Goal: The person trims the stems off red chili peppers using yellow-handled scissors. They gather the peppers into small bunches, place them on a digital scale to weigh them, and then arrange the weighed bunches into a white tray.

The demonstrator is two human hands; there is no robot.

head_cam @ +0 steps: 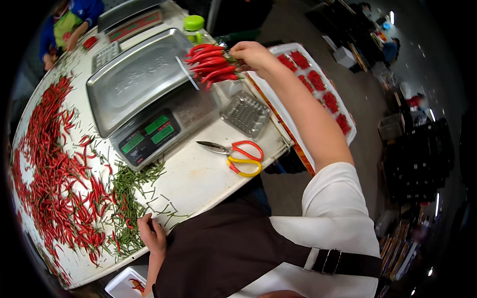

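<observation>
A bunch of red chilli peppers hangs sideways from my right hand, which grips it by the green stem ends. The bunch is held over the right end of the metal weighing pan of a digital scale; whether it touches the pan is hard to tell. Close below it sits a clear plastic punnet. At the table's near edge is my left hand, its fingers loosely curled and apart, with nothing visible in it. It lies beside a heap of cut green stems.
Loose red chillies spread over the left of the white table. Scissors with red and yellow handles lie near its edge. A white crate holds packed chillies at right. A green-lidded jar and another person are at the far side.
</observation>
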